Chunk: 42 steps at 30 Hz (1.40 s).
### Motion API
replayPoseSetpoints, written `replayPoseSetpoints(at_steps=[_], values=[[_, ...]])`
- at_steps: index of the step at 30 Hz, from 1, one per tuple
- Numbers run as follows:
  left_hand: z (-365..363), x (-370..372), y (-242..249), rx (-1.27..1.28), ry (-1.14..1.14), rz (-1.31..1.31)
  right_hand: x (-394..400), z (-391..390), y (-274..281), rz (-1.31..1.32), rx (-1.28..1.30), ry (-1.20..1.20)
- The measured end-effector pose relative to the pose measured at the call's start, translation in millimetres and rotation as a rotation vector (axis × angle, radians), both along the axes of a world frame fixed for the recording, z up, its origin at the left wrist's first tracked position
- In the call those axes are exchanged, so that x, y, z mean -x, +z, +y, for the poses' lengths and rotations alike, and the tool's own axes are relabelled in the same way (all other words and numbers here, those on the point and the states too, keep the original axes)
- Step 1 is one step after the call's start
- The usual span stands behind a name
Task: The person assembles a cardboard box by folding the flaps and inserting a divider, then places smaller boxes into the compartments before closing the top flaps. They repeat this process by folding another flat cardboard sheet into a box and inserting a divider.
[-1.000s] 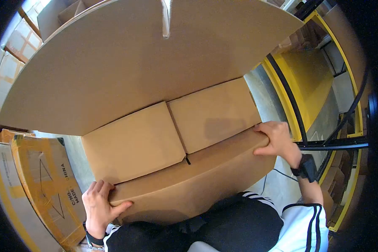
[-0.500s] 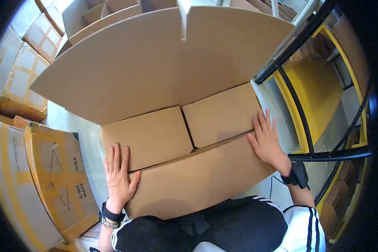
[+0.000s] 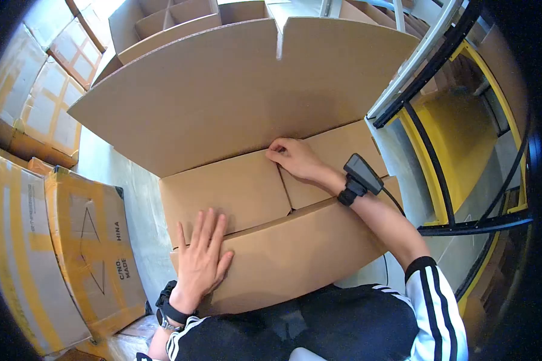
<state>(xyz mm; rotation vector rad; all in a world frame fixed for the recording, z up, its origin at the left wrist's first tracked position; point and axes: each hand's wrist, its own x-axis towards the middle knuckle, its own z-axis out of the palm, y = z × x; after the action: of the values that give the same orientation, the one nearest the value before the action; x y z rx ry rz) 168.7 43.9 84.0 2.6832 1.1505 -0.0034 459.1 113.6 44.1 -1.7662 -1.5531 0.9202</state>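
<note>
A large cardboard box (image 3: 295, 253) lies in front of me, its near flap folded inward and its far flap (image 3: 223, 90) standing raised with a slot in its top edge. Two inner flaps (image 3: 229, 192) meet at a dark seam. My left hand (image 3: 203, 256) lies with fingers spread on the box's near left part, across the edge of the near flap. At the far end of the seam, by the base of the raised flap, is my right hand (image 3: 295, 159), its fingers curled and pressed together; anything between them is too small to make out.
Taped cartons (image 3: 96, 240) stand at the left, with more stacked behind. A divided cardboard box (image 3: 168, 24) is beyond the raised flap. On the right are a yellow frame (image 3: 464, 150) and black rails (image 3: 427, 162). A cable hangs from my right wrist device (image 3: 364, 173).
My right hand has moved from the box's right edge to the far end of the seam, and its fingers have closed. My left hand has shifted slightly right and stays spread.
</note>
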Motion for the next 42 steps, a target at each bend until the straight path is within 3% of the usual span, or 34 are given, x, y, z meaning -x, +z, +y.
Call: replayPoseSetpoints(at_steps=[9,12,15,17,18,19,20,21,22,23,25,27,28,30,32,34,35,37,39,42], values=[[-4.4,-2.0,-14.3,0.044,0.003,-0.014,-12.5,-7.5,-5.4,0.081,-0.058,0.069],[1.2,-4.5,-14.9,0.058,0.01,0.007,-13.4,-8.6,1.2,0.181,0.026,0.044],[1.8,-4.7,-18.2,0.042,0.007,0.009,-18.6,-3.9,14.8,0.037,-0.087,0.156],[3.3,-5.2,-16.7,0.044,0.008,0.008,-10.7,-10.7,66.6,0.013,-0.242,0.092],[2.7,-5.4,-16.2,0.05,0.008,0.008,-10.7,-17.0,110.8,-0.091,-0.457,0.137],[2.0,-5.7,-15.6,0.055,0.009,0.01,-10.8,-23.2,155.0,-0.213,-0.676,0.155],[2.2,-6.1,-14.8,0.056,0.008,0.01,-8.5,-19.0,166.5,-0.535,-1.098,0.006],[3.4,-6.7,-13.7,0.052,0.005,0.008,-13.7,-14.3,182.0,-0.681,-1.279,-0.097],[4.6,-7.2,-13.2,0.044,0.001,0.01,-21.8,-8.6,187.6,-0.773,-1.289,-0.145],[4.3,-7.1,-13.2,0.036,-0.003,0.012,-29.9,-2.9,193.2,-0.864,-1.297,-0.196],[2.8,-6.5,-12.5,0.047,0.018,-0.002,-47.4,1.3,186.0,-0.917,-0.97,-0.18],[2.1,-5.7,-11.7,0.077,0.069,-0.033,-49.8,-21.9,171.2,-0.983,-1.084,-0.211],[-0.4,-4.1,-11.7,0.011,0.184,-0.039,-46.2,-40.2,165.3,-1.013,-1.14,-0.223],[-12.8,1.2,-13.7,-0.117,0.42,-0.05,-32.3,-89.1,156.9,-1.057,-0.967,-0.259],[-25.8,49.1,-76.7,-0.25,0.172,-0.086,-20.4,-152.1,142.9,-1.113,-0.783,-0.186],[-20.5,78.5,-94.6,0.079,0.242,-0.375,-17.2,-200.1,122.3,-1.033,-0.6,-0.026],[-16.2,85.1,-79.2,0.486,0.432,-0.635,-16.2,-217.8,110.8,-0.933,-0.5,0.056],[0.6,59.3,-23.7,0.356,0.352,-0.764,-20.0,-244.0,71.0,-0.853,-0.363,0.162],[3.2,64.8,-22.4,0.356,0.397,-0.609,-19.8,-249.9,41.2,-0.822,-0.339,0.169],[10.8,99.0,-60.7,0.76,0.443,-0.529,-16.5,-239.0,43.4,-0.834,-0.368,0.147]])
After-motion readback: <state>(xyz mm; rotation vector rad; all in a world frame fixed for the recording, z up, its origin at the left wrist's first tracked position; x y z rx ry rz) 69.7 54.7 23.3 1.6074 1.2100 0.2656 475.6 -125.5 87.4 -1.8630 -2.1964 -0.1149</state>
